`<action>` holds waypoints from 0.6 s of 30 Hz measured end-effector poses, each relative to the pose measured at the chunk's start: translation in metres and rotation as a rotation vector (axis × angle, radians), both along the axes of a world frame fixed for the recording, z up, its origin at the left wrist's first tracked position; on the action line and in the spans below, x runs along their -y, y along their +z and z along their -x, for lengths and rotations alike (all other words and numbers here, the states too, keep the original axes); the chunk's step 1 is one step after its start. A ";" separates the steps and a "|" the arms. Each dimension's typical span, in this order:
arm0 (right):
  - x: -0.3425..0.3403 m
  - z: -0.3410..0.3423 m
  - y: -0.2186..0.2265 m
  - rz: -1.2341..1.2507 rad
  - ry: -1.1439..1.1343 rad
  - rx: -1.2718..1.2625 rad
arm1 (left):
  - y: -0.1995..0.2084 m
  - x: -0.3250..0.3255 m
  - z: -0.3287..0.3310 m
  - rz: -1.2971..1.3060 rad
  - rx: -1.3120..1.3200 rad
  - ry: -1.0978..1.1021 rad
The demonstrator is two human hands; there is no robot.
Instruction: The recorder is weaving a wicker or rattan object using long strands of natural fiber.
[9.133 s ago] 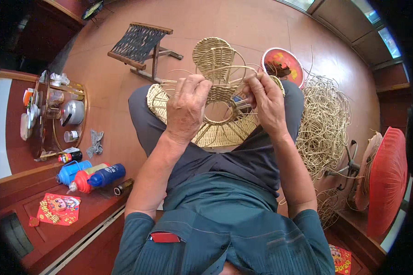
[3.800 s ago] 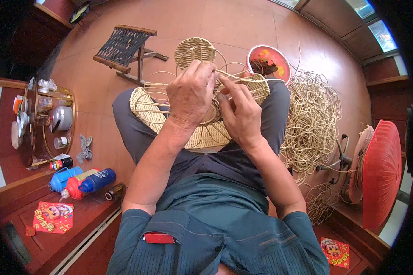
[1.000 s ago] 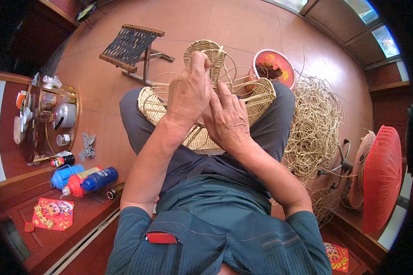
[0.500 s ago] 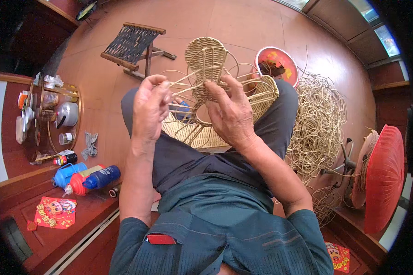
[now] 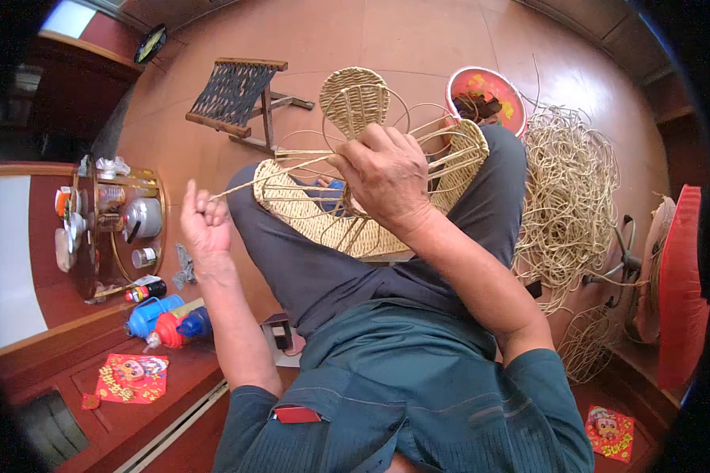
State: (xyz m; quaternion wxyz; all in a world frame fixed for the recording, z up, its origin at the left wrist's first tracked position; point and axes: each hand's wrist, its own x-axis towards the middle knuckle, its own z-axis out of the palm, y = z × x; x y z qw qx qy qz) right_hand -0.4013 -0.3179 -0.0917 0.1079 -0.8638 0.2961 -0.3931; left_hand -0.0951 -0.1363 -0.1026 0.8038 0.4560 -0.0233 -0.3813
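Observation:
A wicker piece woven from straw-coloured cord rests across my lap, with a rounded panel at its far side and a curved woven band along its near side. Thin loops and spokes of cord stick out between them. My right hand is closed over the middle of the piece, hiding the spot where the spokes meet. From there a twisted cord runs taut to the left. Its end is pinched in my left hand, held out beyond my left knee.
A large tangle of cord lies right of my knee, below a red basin. Ahead on the left stands a folding stool. A round-ended shelf with a kettle, flasks and a red-covered fan flank me.
My left hand has moved away to the left and down, drawing the cord out straight. My right hand has closed more tightly over the middle of the wicker piece. The whole view has shifted slightly.

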 end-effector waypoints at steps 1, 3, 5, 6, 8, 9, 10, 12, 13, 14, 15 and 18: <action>0.002 -0.003 -0.002 0.005 0.000 -0.006 | 0.006 0.000 -0.004 0.017 0.023 0.040; 0.002 -0.006 -0.003 0.009 -0.004 -0.007 | 0.007 0.005 -0.004 -0.250 0.322 0.167; 0.003 -0.010 -0.003 0.002 0.001 0.001 | 0.017 0.013 0.009 -0.507 0.610 0.303; 0.004 -0.011 -0.003 0.006 -0.002 -0.002 | 0.019 0.014 0.014 -0.653 1.097 0.323; 0.006 -0.012 -0.004 0.012 -0.009 -0.002 | 0.049 0.029 0.062 -0.840 1.451 0.161; 0.005 -0.014 -0.003 0.016 0.001 -0.004 | 0.066 0.039 0.090 -0.853 1.566 0.055; 0.005 -0.016 -0.003 0.032 -0.018 0.026 | 0.071 0.048 0.110 -0.859 1.676 -0.053; 0.004 -0.018 -0.002 0.056 -0.035 0.055 | 0.060 0.071 0.130 -0.635 1.775 -0.229; 0.003 -0.019 -0.002 0.049 -0.039 0.063 | 0.054 0.082 0.138 -0.631 1.773 -0.223; 0.003 -0.019 -0.003 0.045 -0.044 0.072 | 0.048 0.094 0.144 -0.579 1.624 -0.317; 0.002 -0.020 -0.003 0.054 -0.046 0.073 | 0.043 0.102 0.149 -0.524 1.476 -0.406; 0.003 -0.021 -0.004 0.064 -0.054 0.097 | 0.035 0.117 0.154 -0.369 1.348 -0.411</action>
